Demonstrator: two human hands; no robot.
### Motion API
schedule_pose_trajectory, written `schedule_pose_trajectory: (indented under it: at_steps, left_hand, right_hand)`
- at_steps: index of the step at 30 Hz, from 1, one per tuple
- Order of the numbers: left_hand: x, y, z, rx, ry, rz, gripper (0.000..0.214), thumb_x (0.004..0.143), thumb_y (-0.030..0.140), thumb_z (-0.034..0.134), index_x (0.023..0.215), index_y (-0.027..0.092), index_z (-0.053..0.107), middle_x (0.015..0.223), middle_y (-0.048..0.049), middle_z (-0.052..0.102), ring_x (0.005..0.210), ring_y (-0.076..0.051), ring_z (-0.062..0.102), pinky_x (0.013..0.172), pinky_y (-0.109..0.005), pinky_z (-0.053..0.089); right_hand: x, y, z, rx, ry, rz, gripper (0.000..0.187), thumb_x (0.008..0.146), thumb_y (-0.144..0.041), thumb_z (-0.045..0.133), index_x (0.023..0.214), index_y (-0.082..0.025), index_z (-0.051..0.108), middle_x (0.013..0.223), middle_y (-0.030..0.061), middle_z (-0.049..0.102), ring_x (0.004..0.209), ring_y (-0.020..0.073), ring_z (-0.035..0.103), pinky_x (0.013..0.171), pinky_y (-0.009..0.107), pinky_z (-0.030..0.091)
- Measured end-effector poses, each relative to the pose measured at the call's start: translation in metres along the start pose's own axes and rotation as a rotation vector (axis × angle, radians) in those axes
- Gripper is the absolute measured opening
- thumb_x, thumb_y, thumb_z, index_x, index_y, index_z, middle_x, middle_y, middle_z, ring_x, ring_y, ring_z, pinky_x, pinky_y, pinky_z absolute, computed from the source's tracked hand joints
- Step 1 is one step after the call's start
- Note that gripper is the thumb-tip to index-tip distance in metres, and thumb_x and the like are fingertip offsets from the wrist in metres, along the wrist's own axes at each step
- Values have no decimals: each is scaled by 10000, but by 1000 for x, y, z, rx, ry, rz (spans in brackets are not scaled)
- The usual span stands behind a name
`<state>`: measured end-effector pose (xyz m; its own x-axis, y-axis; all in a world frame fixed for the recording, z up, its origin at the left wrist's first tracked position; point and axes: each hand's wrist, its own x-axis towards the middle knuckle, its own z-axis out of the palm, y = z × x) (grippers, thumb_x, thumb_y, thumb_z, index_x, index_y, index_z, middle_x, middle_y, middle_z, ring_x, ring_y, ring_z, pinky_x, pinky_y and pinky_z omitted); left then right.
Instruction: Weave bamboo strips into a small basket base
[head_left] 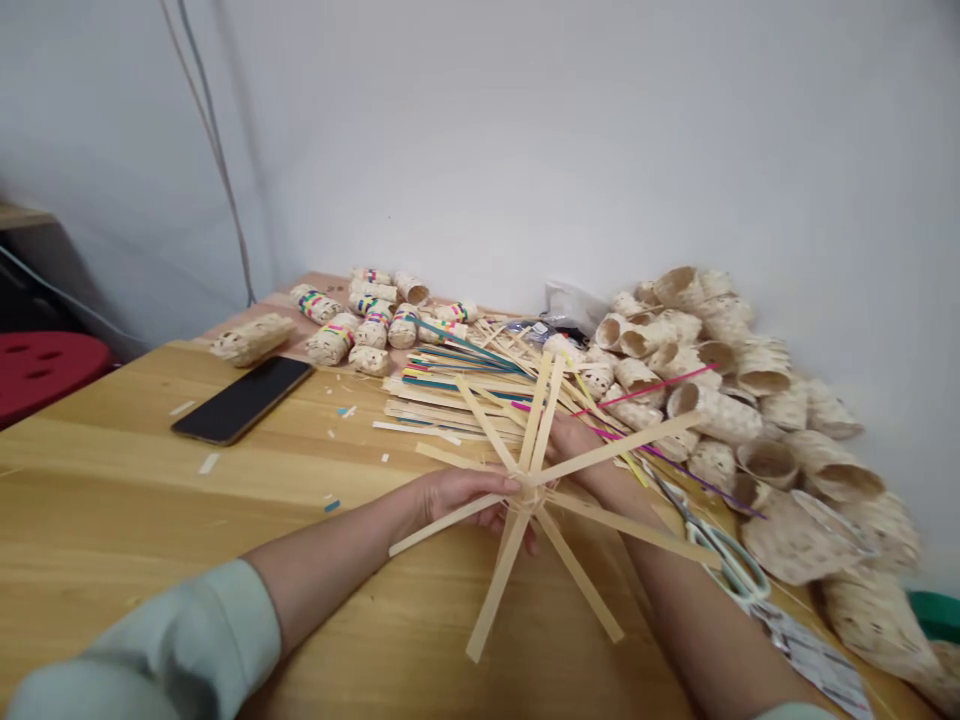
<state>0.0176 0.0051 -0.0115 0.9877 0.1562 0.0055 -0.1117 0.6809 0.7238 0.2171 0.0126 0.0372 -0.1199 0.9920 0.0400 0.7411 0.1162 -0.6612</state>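
My left hand (465,498) pinches the centre of a star of crossed bamboo strips (531,497), its thumb and fingers closed on the crossing. The flat pale strips radiate outward in several directions, and the star is held up off the table. My right hand (574,445) sits behind the upper strips, partly hidden by them, with its fingers against the star near the crossing. The exact finger grip there is hard to see.
Woven bamboo cylinders (697,370) are heaped at the right, with banded woven rolls (367,330) at the back. Bundled strips (450,400), scissors (731,560) and a black phone (244,400) lie on the wooden table (112,520). A red stool (45,370) stands left.
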Motion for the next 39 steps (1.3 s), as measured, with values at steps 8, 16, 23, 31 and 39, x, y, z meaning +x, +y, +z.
schedule_pose_trajectory:
  at_steps: [8, 16, 23, 31, 39]
  left_hand:
    - [-1, -3, -3, -10, 11, -2, 443, 749, 346, 647, 1136, 142, 580, 847, -73, 693, 757, -235, 680, 720, -330, 487]
    - [-4, -5, -3, -55, 103, 9, 464, 763, 298, 626, 1197, 151, 551, 864, -81, 690, 770, -254, 684, 708, -338, 498]
    - [-3, -4, -7, -72, 132, 27, 499, 817, 320, 569, 1277, 143, 491, 892, -99, 688, 788, -265, 685, 719, -347, 500]
    - [7, 6, 1, 78, 474, 249, 386, 843, 329, 525, 1153, 103, 556, 843, -84, 671, 718, -199, 669, 730, -317, 494]
    - [10, 2, 0, 178, 566, 277, 346, 750, 402, 664, 912, 99, 622, 828, -75, 664, 721, -182, 649, 715, -316, 501]
  right_hand:
    - [-20, 28, -40, 223, 165, 203, 259, 763, -446, 542, 739, -196, 606, 668, 40, 659, 568, 173, 583, 512, 268, 465]
    - [-33, 35, -50, 484, 185, 256, 258, 833, -349, 423, 901, -179, 605, 636, 42, 647, 552, 163, 595, 540, 279, 512]
    - [-36, 31, -55, 582, 203, 252, 179, 806, -276, 467, 907, -189, 586, 758, 41, 656, 645, 133, 595, 570, 226, 490]
    - [-42, 43, -79, 321, 622, 191, 397, 801, -365, 455, 1147, -193, 543, 786, 18, 609, 499, 107, 454, 429, 222, 333]
    - [-57, -1, -68, -69, 595, -82, 359, 860, -383, 461, 1165, -236, 579, 924, 54, 692, 686, 171, 604, 601, 301, 468]
